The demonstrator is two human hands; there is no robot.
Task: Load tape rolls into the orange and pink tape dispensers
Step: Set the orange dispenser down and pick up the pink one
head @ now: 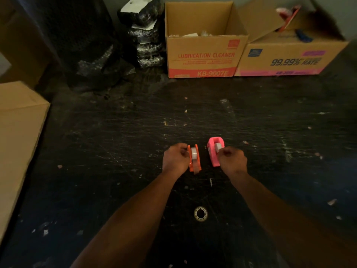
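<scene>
On the dark table (116, 151), curled hands (175, 157) (232, 161) grip lengthwise orange dispenser (195, 161), pink dispenser (213, 153).

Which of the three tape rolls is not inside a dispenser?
The loose tape roll lying flat on the dark table, near the camera between the forearms. The other two sit in the orange and pink dispensers.

The scene is seen from a single head-worn camera, aimed forward and steeply down. The dark scratched surface (116, 142) is viewed closely, with cardboard boxes (204, 55) framed along the far edge.
</scene>
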